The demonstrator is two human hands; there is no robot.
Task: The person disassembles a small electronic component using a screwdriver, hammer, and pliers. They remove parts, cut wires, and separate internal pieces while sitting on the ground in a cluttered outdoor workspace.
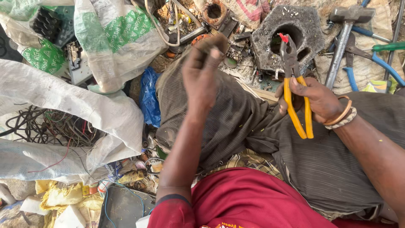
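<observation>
My right hand (317, 99) grips a pair of pliers (295, 86) by the yellow handles, jaws pointing up and away from me with a small red scrap at their tip. My left hand (202, 71) is raised over my left knee, fingers curled together; whether anything small sits between the fingertips I cannot tell. I sit on the ground, grey striped trousers under both hands. The pliers' jaws hover in front of a dark metal block (291, 36) with a round hole.
A hammer (344, 33) and blue-handled cutters (367, 57) lie at the upper right. White woven sacks (67, 105) fill the left, one holding tangled wires (46, 126). Scrap parts and a blue plastic bag (148, 95) lie ahead of my knees.
</observation>
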